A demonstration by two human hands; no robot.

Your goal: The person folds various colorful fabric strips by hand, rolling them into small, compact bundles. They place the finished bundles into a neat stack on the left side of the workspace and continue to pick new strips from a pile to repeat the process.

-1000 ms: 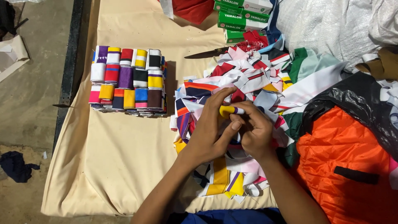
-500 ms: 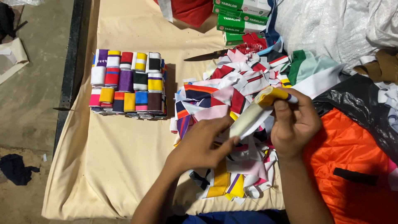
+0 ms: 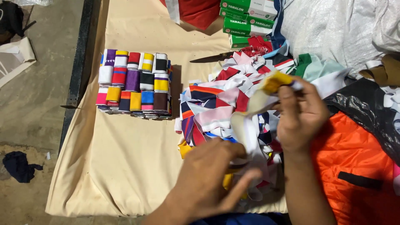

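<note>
A pale fabric strip (image 3: pixel 254 109) is held stretched above the loose strip pile (image 3: pixel 216 104): its yellow end is pinched in the closed right hand (image 3: pixel 301 113), its near end gripped by the left hand (image 3: pixel 208 177). Even tension is best kept.

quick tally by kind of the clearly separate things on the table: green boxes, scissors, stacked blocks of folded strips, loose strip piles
green boxes: 4
scissors: 1
stacked block of folded strips: 1
loose strip pile: 1
total: 7
</note>
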